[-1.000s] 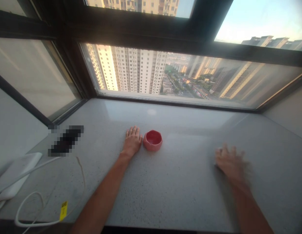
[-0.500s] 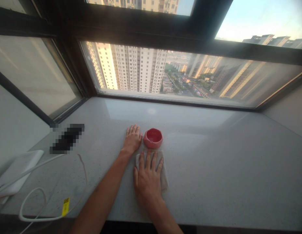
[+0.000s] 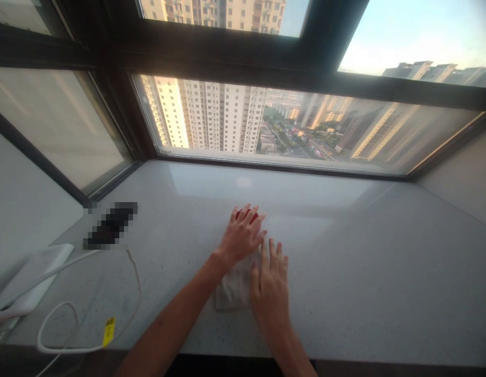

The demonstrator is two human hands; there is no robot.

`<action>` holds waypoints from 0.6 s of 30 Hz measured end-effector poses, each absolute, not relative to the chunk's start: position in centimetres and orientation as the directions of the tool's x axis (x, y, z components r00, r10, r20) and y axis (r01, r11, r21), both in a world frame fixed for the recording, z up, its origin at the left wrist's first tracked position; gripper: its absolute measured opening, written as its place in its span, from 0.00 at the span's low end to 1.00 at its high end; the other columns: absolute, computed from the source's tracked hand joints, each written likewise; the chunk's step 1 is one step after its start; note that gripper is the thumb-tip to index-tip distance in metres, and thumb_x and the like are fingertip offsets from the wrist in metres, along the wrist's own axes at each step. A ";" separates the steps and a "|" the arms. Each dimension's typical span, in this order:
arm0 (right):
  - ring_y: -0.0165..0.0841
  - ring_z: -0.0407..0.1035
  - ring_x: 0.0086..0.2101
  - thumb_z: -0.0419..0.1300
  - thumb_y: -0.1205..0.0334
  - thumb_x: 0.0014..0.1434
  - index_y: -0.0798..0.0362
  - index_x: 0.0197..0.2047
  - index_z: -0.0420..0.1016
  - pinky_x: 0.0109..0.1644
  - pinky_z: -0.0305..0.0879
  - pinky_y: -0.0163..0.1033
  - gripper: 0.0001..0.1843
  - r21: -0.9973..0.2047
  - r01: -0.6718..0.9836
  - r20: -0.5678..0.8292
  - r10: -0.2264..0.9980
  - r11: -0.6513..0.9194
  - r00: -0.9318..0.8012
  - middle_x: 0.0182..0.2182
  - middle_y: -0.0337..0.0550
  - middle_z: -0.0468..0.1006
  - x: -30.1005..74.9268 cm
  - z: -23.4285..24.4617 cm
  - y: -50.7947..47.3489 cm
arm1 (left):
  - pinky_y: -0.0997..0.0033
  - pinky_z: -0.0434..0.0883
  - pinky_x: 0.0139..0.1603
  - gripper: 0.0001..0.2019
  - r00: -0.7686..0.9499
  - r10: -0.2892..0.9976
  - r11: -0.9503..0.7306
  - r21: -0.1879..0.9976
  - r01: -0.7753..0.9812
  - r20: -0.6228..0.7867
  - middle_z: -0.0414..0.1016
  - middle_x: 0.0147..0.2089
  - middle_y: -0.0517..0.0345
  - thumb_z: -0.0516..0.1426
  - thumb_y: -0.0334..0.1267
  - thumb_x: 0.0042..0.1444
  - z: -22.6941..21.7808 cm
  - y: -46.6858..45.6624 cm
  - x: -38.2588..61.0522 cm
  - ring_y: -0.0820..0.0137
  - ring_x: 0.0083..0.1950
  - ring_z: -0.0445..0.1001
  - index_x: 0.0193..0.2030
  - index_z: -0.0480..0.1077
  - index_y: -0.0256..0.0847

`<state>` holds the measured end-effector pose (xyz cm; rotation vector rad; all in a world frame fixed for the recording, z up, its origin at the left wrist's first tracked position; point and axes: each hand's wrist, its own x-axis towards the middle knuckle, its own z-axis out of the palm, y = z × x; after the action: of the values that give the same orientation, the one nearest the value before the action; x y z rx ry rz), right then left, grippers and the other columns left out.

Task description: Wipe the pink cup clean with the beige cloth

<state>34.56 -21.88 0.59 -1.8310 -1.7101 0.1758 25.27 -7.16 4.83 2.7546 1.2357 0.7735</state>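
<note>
My left hand (image 3: 242, 238) reaches over the small red bowl (image 3: 247, 215). Its fingers are spread across the top and grip the bowl from above; most of the bowl is hidden beneath them, with dark red showing between the fingers. Below that hand a folded pale cloth (image 3: 233, 289) lies flat on the sill, partly covered by both hands. My right hand (image 3: 272, 285) is at the cloth's right edge, palm down, fingers stretched out and holding nothing. Its fingertips are close to my left thumb.
The grey stone sill (image 3: 368, 262) runs up to a dark-framed window (image 3: 286, 167). On the left are a blurred-out dark object (image 3: 111, 225), a white flat device (image 3: 33, 277) and a looped white cable (image 3: 70, 352) with a yellow tag (image 3: 108, 331).
My left hand has moved right, from beside the bowl to over it. My right hand has slid off the middle of the cloth to its right edge. The view has tilted up slightly.
</note>
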 end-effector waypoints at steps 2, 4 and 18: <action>0.57 0.34 0.80 0.48 0.56 0.75 0.59 0.83 0.49 0.79 0.38 0.77 0.38 -0.443 0.894 0.253 0.966 0.068 0.052 0.81 0.57 0.47 34.8 -0.4 -22.5 | 0.31 0.51 0.82 0.27 0.569 0.733 -0.660 0.191 0.726 0.372 0.62 0.81 0.45 0.52 0.52 0.75 4.3 -7.4 26.3 0.48 0.82 0.56 0.76 0.66 0.48; 0.59 0.36 0.80 0.51 0.55 0.75 0.59 0.83 0.50 0.79 0.39 0.77 0.39 -0.415 0.900 0.206 0.977 0.136 -0.052 0.81 0.59 0.49 33.3 -1.0 -22.8 | 0.32 0.52 0.82 0.26 0.572 0.745 -0.646 0.156 0.747 0.343 0.61 0.81 0.47 0.51 0.47 0.75 3.8 -7.1 26.2 0.48 0.81 0.59 0.77 0.65 0.51; 0.63 0.33 0.79 0.54 0.53 0.76 0.60 0.84 0.40 0.75 0.42 0.82 0.43 -0.636 0.672 0.178 0.920 0.379 -0.350 0.81 0.65 0.43 12.9 1.5 -16.3 | 0.40 0.54 0.82 0.26 0.257 0.894 -0.280 0.008 0.960 0.367 0.65 0.80 0.51 0.49 0.43 0.71 3.5 -1.5 6.8 0.52 0.80 0.62 0.73 0.70 0.48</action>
<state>12.94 -16.34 1.46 -1.3667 -2.1285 0.6339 6.80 -1.52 3.45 2.6541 1.9947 0.5128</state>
